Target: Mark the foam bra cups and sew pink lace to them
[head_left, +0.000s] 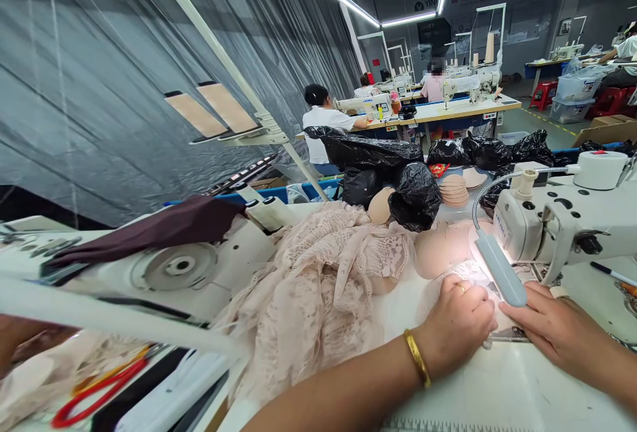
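Observation:
My left hand, with a ring and a gold bracelet, is closed with curled fingers on a pale pink lace piece beside the needle area of a white sewing machine. Opposite it, my right hand lies low over the machine bed with its fingers stretched out, near the fabric's edge. A grey lamp on a bendy neck lights the work and hides the needle and some fingertips. Smooth beige moulded cups lie just behind the lace.
A heap of lace fabric spreads left of my hands. Black plastic bags and stacked beige pads stand behind. Another machine under dark cloth and red-handled scissors are at left. Co-workers sit at tables beyond.

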The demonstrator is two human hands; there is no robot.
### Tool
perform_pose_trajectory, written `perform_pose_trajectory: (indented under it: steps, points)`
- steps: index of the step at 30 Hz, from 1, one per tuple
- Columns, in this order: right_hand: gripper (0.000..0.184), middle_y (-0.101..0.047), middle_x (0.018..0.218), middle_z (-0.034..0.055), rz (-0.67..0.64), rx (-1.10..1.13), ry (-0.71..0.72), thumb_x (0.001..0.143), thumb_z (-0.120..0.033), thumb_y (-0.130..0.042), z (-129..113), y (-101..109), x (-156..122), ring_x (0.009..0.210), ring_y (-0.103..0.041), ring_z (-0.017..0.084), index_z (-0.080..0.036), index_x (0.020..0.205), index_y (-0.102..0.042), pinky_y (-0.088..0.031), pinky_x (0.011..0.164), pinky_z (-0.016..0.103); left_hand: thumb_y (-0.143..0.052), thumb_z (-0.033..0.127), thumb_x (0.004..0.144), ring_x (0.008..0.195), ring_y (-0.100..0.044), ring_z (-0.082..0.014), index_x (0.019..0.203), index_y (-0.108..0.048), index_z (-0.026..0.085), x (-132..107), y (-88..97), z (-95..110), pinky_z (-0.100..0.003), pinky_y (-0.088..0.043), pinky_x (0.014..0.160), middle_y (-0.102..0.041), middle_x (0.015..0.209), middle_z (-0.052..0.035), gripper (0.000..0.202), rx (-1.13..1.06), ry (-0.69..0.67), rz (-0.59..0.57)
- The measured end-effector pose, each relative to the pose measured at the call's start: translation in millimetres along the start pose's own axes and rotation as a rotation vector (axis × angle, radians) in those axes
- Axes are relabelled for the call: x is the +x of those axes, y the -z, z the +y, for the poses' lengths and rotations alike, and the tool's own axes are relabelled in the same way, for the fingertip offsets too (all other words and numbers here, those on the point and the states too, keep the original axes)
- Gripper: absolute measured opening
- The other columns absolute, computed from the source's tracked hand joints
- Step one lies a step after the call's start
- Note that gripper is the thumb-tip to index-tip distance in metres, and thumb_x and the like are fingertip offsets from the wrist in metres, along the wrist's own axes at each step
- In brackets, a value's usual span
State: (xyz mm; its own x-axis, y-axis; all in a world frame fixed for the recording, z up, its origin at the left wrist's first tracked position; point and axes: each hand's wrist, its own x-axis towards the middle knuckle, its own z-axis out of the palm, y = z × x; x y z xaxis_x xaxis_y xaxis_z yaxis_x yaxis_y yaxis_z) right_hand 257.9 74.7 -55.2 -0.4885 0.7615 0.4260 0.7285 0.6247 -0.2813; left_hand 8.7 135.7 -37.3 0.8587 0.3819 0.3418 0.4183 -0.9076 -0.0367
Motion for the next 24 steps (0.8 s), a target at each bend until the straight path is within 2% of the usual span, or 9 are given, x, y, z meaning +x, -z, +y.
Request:
perform_pose_trajectory:
  steps: [5, 9, 13, 20, 24]
  points:
    - [0.028, -0.071, 0.100, 0.0069, -0.026, 0.001, -0.026, 0.104, -0.012, -0.049, -1, 2, 3, 0.088, -0.066, 0.024, -0.028, 0.107, -0.072, -0.055, 0.069, 0.033, -0.059, 0.036, 0.107, 0.094, -0.062, -0.0240, 0.097, -0.066, 0.016, 8, -2.3, -11, -0.043, -0.038, 0.094, -0.072, 0.100, -0.0046, 0.023, -0.031, -0.013, -0.060]
    - [0.027, -0.069, 0.098, 0.0067, -0.038, -0.019, -0.053, 0.105, -0.013, -0.046, -2, 1, 3, 0.083, -0.065, 0.023, -0.026, 0.103, -0.069, -0.052, 0.065, 0.033, -0.059, 0.039, 0.109, 0.106, -0.063, -0.0248, 0.103, -0.070, 0.018, 19, -5.5, -29, -0.046, -0.035, 0.104, -0.076, 0.111, -0.0047, 0.025, -0.081, -0.098, -0.119]
    - [0.030, -0.066, 0.095, 0.0067, -0.051, -0.069, -0.081, 0.106, -0.011, -0.041, -2, -5, 0, 0.078, -0.064, 0.024, -0.025, 0.104, -0.067, -0.049, 0.062, 0.035, -0.060, 0.040, 0.109, 0.109, -0.064, -0.0255, 0.109, -0.074, 0.021, 27, -8.5, -45, -0.047, -0.033, 0.107, -0.077, 0.114, -0.0053, 0.023, -0.100, -0.162, -0.140]
    - [0.028, -0.069, 0.094, 0.0066, -0.017, -0.084, -0.051, 0.104, -0.011, -0.044, -2, -4, 3, 0.078, -0.067, 0.025, -0.026, 0.108, -0.067, -0.053, 0.061, 0.036, -0.060, 0.036, 0.108, 0.113, -0.062, -0.0247, 0.113, -0.076, 0.025, 37, -7.2, -60, -0.047, -0.033, 0.109, -0.077, 0.118, -0.0047, 0.020, -0.126, -0.262, -0.135]
    - [0.027, -0.073, 0.099, 0.0090, -0.001, -0.097, -0.024, 0.102, -0.010, -0.046, -2, 0, 5, 0.084, -0.070, 0.027, -0.026, 0.105, -0.068, -0.056, 0.063, 0.036, -0.061, 0.037, 0.108, 0.112, -0.063, -0.0258, 0.109, -0.077, 0.022, 42, -8.0, -67, -0.048, -0.034, 0.109, -0.078, 0.117, -0.0053, 0.022, -0.127, -0.311, -0.134]
